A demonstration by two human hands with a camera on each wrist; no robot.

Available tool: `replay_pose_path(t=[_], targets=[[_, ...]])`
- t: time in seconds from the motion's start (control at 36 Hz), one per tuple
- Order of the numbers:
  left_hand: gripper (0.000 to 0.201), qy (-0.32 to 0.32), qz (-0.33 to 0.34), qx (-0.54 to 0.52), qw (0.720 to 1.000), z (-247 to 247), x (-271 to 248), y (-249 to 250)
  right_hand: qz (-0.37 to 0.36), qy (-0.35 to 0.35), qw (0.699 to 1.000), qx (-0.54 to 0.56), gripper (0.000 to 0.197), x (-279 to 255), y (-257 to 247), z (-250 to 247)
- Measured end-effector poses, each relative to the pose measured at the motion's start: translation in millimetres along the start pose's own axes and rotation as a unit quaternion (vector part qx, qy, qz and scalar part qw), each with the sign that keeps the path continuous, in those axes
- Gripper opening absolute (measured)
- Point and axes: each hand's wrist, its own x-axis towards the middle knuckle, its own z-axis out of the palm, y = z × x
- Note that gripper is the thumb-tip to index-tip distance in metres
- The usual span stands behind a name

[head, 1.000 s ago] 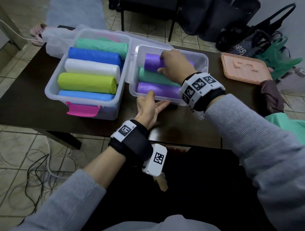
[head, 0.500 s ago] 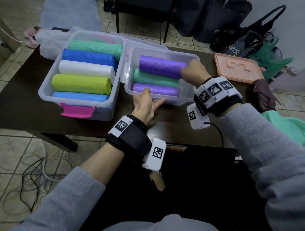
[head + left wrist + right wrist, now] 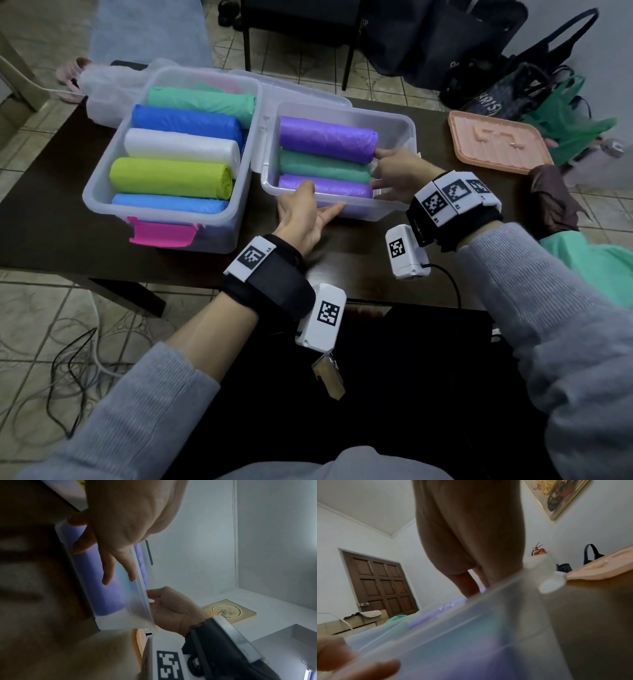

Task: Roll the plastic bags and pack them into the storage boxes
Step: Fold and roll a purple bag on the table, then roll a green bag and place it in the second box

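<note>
A small clear storage box (image 3: pixel 394 135) on the dark table holds a purple roll (image 3: pixel 325 138), a green roll (image 3: pixel 322 166) and a second purple roll (image 3: pixel 335 186). My left hand (image 3: pixel 305 216) holds its front wall, thumb over the rim and fingers flat on the outside. My right hand (image 3: pixel 397 174) grips the right end wall, with fingers inside at the roll ends. The left wrist view shows the left hand (image 3: pixel 123 524) on the box (image 3: pixel 137 615) and the right hand (image 3: pixel 173 609) at its end. Beside it, a larger box (image 3: pixel 102 178) holds several coloured rolls.
A peach tray (image 3: pixel 496 144) lies at the table's back right. Loose green plastic bags (image 3: pixel 565 123) and a brown bag (image 3: pixel 551 202) sit past the right edge. Dark bags (image 3: pixel 479 68) stand on the floor behind. Cables (image 3: pixel 68 359) trail on the floor at left.
My right hand came off the top of the far purple roll and moved to the box's right end. The left hand stayed on the front wall.
</note>
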Motion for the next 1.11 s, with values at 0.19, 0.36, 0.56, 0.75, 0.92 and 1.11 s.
replay_pose_path(t=[0.19, 0.36, 0.56, 0.75, 0.92, 1.11], targets=[[0.041, 0.001, 0.003, 0.003, 1.0, 4, 1, 4, -0.162, 0.23, 0.958, -0.053, 0.039, -4, 0, -16], [0.043, -0.004, 0.002, -0.005, 1.0, 7, 9, 6, -0.081, 0.242, 0.958, -0.134, 0.046, -7, 19, -34], [0.043, -0.007, -0.015, 0.019, 1.0, 11, 15, 10, -0.006, 0.202, 0.978, -0.047, 0.034, -4, 27, -36], [0.047, -0.007, -0.03, 0.033, 0.999, 12, 16, 12, -0.01, 0.21, 0.976, -0.06, 0.031, 6, 32, -33], [0.047, 0.002, -0.027, 0.035, 0.999, 11, 14, 11, -0.027, 0.198, 0.978, -0.063, 0.025, 8, 36, -34], [0.051, -0.04, -0.065, 0.036, 0.996, 14, -14, -4, -0.069, 0.195, 0.978, 0.0, 0.034, -5, 52, -38]])
